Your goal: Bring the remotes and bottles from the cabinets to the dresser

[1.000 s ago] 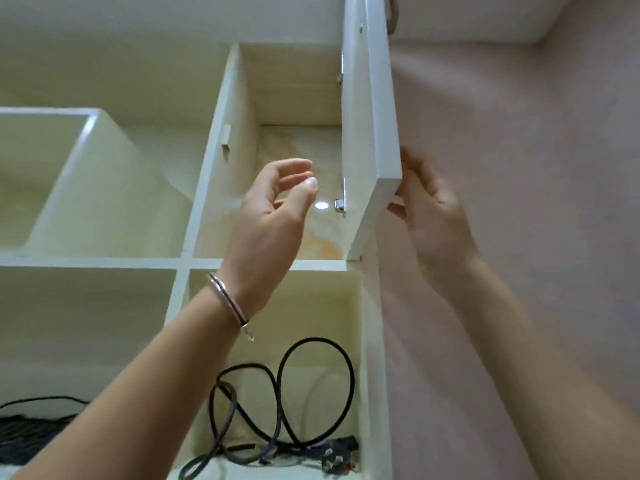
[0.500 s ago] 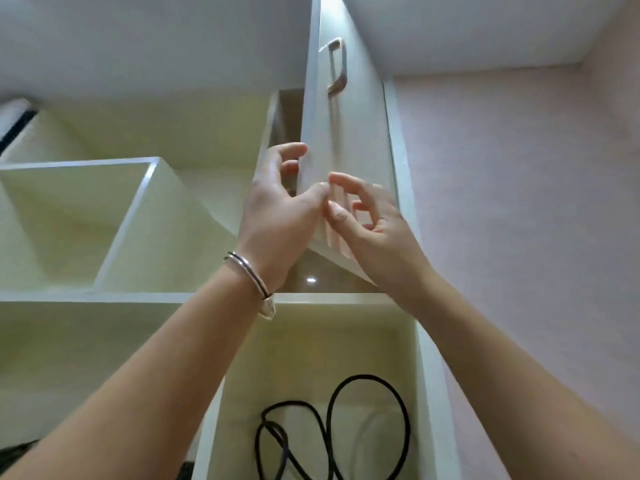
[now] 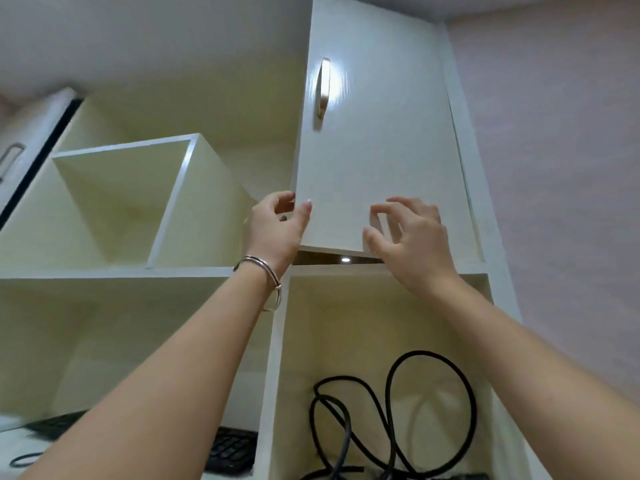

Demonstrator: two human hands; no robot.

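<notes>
Although the task calls for remotes and bottles, none shows anywhere in the head view, so where they lie cannot be told; any behind the cabinet door [image 3: 374, 150] are hidden. That door, tall and upright with its long axis vertical, stands nearly shut, only a dark slit with a small light showing under its lower edge. The left hand [image 3: 273, 230] pinches the door's lower left corner, thumb on the face and fingers curled round the free edge, so it grips the door. The right hand [image 3: 408, 240] sits at the lower edge, just right of that corner, fingers spread and bent with tips on or near the face; whether it grips cannot be told. The metal handle [image 3: 322, 88] lies well above both hands, untouched. Because the left hand holds the free edge, it seems best placed to swing the door either way. Left of the door, open cubbies [image 3: 131, 202] look bare. Below the door, an open compartment holds a looped black cable [image 3: 391, 410], and a dark keyboard [image 3: 230, 452] rests below and left; neither blocks the door's swing.
</notes>
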